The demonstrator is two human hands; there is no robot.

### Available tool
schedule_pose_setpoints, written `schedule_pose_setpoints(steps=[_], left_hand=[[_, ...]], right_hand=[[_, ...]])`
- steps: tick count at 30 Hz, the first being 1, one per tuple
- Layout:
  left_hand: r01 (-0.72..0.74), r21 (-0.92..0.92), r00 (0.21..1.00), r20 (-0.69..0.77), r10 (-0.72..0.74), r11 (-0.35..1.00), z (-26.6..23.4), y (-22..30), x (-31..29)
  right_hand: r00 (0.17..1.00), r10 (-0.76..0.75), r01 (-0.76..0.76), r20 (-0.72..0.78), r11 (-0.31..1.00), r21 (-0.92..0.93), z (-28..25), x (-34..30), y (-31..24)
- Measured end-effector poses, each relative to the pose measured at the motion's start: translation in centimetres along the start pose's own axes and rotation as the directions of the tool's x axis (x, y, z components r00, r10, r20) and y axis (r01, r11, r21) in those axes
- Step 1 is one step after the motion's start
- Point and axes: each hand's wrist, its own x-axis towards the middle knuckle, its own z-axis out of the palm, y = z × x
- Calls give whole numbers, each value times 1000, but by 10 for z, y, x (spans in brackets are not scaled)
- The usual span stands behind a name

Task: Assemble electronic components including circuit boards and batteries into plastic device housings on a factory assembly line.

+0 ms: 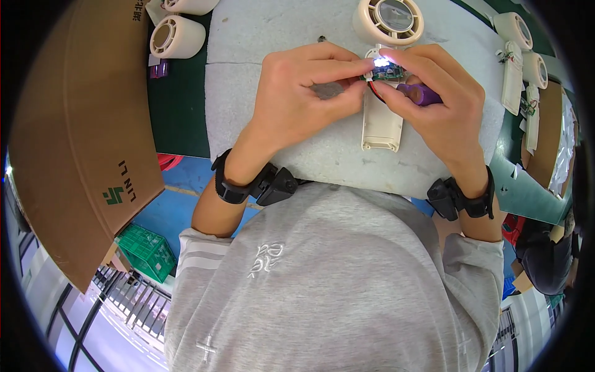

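Observation:
My left hand (304,87) and my right hand (443,93) meet over the padded work surface, pinching a small green circuit board (390,73) from both sides. A bright white light glows on the board. Between my right thumb and palm a purple cylindrical battery (423,94) shows in part. Red and black wires (375,91) run down from the board near my left fingertips. Below both hands lies a long cream plastic handle shell (381,131), its inner side up and its upper part partly covered. A round cream fan head (392,18) sits just beyond my fingers.
White foam padding (260,37) covers the green table. More fan heads (178,37) and a purple battery (158,69) lie at the left, beside a large cardboard box (80,136). Cream shells with boards (512,77), fan heads (513,30) and an open carton (555,133) stand at the right.

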Motion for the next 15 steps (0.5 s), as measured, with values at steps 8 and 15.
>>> schedule_pose_setpoints(steps=[8,15], left_hand=[[-63,61,997,-38,65,996,4,-2,-1],[-35,-93,999,-28,32,995,5,-8,0]], right_hand=[[1000,9,-9,-14,1000,3,1,1,-2],[996,93,-93,7,995,18,0,2,-7]])
